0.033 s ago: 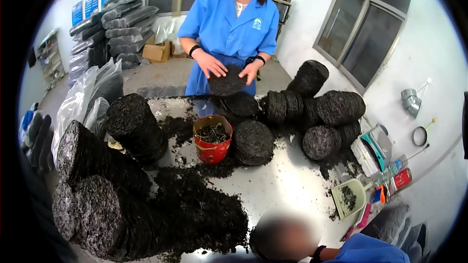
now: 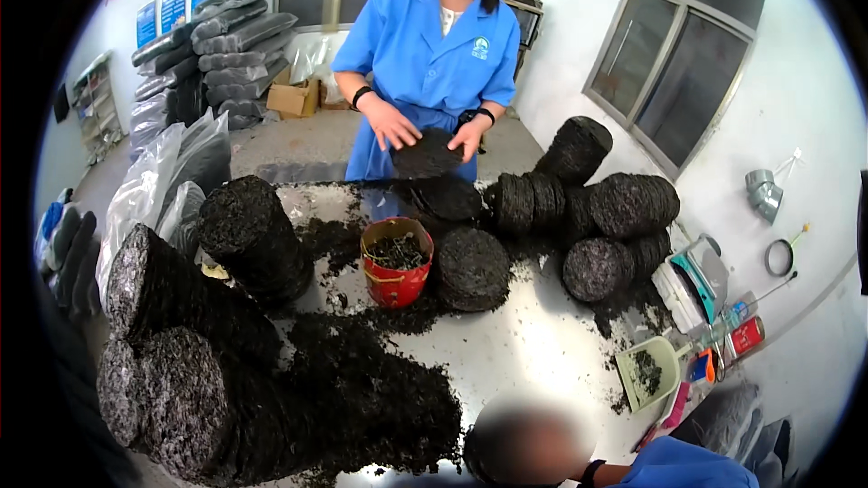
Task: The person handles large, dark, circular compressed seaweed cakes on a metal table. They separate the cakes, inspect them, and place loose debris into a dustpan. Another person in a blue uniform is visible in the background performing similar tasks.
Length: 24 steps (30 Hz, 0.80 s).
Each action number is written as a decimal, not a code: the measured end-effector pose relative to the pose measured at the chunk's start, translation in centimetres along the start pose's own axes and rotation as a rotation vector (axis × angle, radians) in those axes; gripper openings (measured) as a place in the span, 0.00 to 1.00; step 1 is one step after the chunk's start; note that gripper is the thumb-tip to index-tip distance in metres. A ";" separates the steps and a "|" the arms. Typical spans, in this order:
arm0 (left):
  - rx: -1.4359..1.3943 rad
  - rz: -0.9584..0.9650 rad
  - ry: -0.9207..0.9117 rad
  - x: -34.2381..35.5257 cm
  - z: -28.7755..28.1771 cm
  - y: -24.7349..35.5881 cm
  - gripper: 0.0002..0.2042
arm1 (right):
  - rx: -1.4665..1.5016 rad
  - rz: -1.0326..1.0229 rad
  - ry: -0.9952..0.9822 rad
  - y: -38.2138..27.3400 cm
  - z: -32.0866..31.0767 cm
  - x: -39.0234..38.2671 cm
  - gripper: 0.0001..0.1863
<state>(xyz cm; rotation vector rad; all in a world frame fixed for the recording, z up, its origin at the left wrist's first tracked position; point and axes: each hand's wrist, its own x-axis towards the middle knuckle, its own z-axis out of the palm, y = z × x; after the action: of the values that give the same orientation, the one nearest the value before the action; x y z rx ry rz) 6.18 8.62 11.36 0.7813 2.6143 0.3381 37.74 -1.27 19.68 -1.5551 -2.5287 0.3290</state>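
Note:
At the lower edge my right hand (image 2: 550, 441) reaches in from the right, with a blue sleeve and a black wristband. A blurred patch covers its fingers, and a dark rounded shape (image 2: 484, 438) lies against its left side; whether I grip it cannot be made out. My left hand is out of sight. Left of the right hand spreads a heap of loose black flakes (image 2: 380, 398), like dried seaweed. Beside it lie long rolls of stacked round black cakes (image 2: 185, 402). A red bucket (image 2: 398, 289) with stalk-like scraps stands mid-table, beside a short cake stack (image 2: 473, 269).
Across the table a person in blue (image 2: 429, 45) holds a round black cake (image 2: 427, 155) in both hands. More cake stacks (image 2: 624, 203) stand at the right. A scale (image 2: 692, 280) and a pale green dustpan (image 2: 649, 370) lie along the right edge. Filled plastic bags (image 2: 145, 190) stand left.
The other person's cake has shifted slightly to the right and their fingers have moved a little on it. The whole view has moved by a small amount. My right arm looks unchanged.

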 end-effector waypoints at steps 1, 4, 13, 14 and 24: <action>-0.006 -0.010 0.010 0.1 0.3 0.3 0.28 | -0.006 -0.010 -0.001 0.6 0.3 0.9 0.31; -0.056 0.040 0.002 0.0 0.9 2.5 0.28 | -0.049 0.046 0.018 1.7 -1.0 3.2 0.31; -0.116 0.055 0.053 0.9 0.5 3.9 0.28 | -0.066 0.055 0.042 1.1 -1.3 3.5 0.31; -0.109 0.051 0.060 1.1 0.5 3.6 0.28 | -0.069 0.065 0.044 1.0 -1.3 3.0 0.31; -0.172 -0.056 0.198 1.1 1.0 3.9 0.28 | -0.111 0.038 0.036 1.7 -0.3 3.5 0.33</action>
<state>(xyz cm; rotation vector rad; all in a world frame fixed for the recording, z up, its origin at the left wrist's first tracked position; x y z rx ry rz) 7.64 12.54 11.44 0.6445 2.7364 0.6443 37.71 2.61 19.60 -1.6345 -2.5328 0.1662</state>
